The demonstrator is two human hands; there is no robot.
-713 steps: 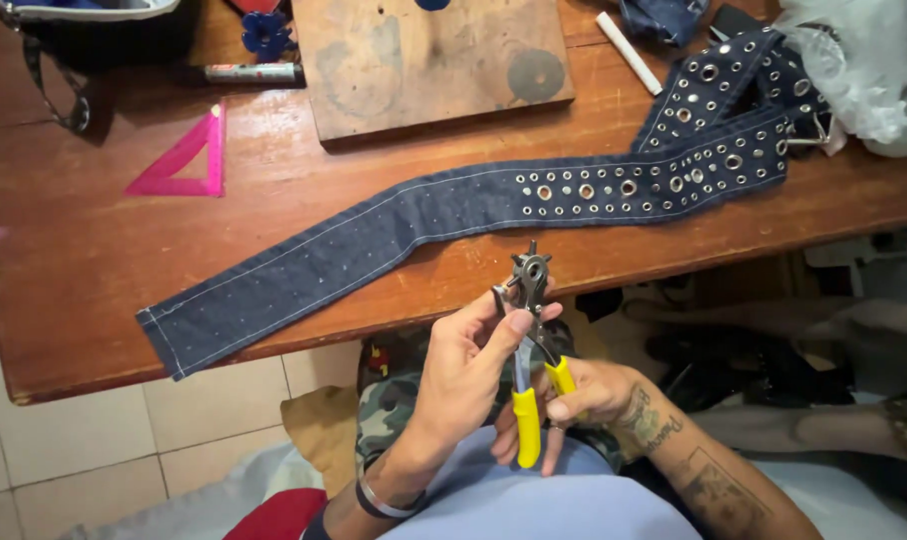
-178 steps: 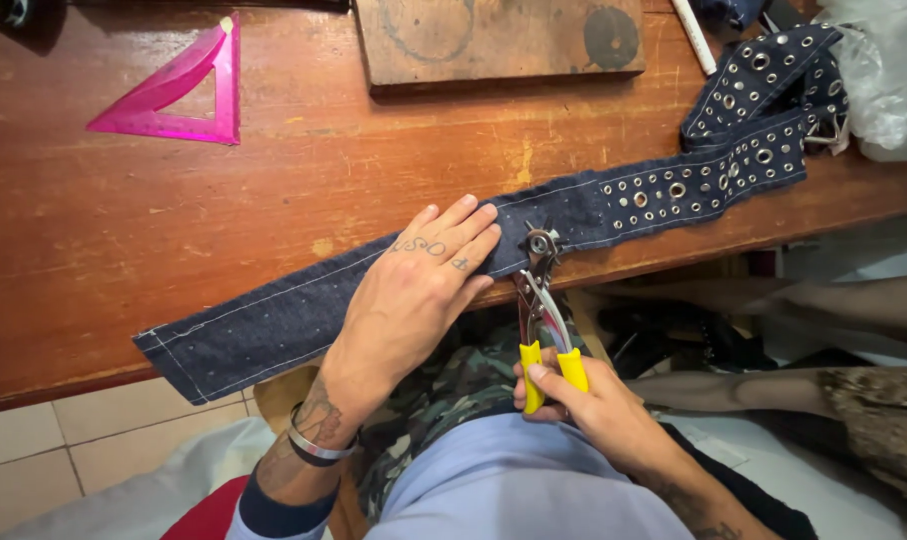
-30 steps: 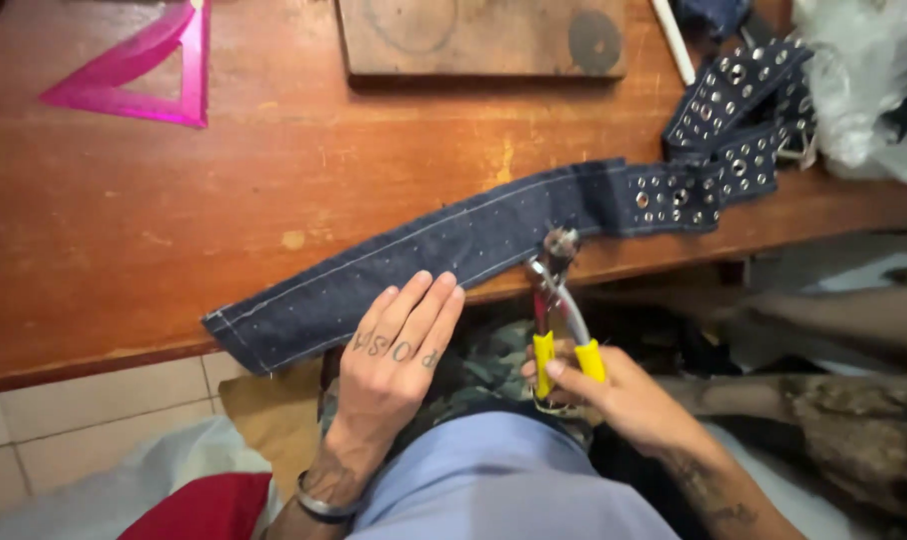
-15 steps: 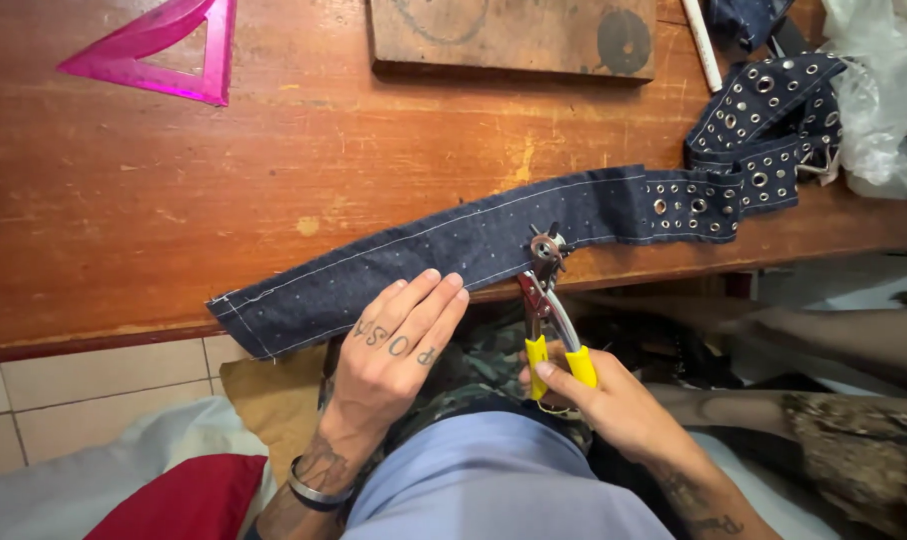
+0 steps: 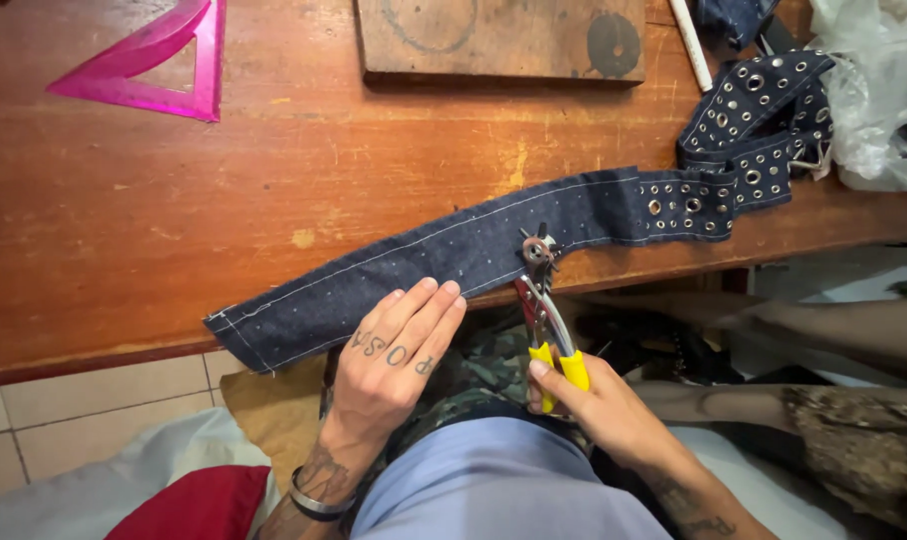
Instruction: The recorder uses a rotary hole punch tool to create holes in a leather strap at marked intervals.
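Observation:
A long dark denim strip (image 5: pixel 444 255) lies slanted across the wooden table (image 5: pixel 274 170), its right part studded with metal eyelets (image 5: pixel 689 205). My left hand (image 5: pixel 394 345) rests flat, fingers together, on the strip's near edge at the table's front. My right hand (image 5: pixel 584 400) grips the yellow handles of a revolving hole punch plier (image 5: pixel 542 300). The plier's metal head sits over the strip's lower edge, just right of my left fingertips.
A pink plastic set square (image 5: pixel 149 65) lies at the back left. A worn wooden block (image 5: pixel 499 40) sits at the back centre, with a white stick (image 5: pixel 689 40) beside it. A clear plastic bag (image 5: pixel 879 90) is bunched at the right.
Over the last second the plier's head has come onto the strip's lower edge. My left hand stays flat on the denim. The strip's eyeleted end has bunched up to the right compared with earlier.

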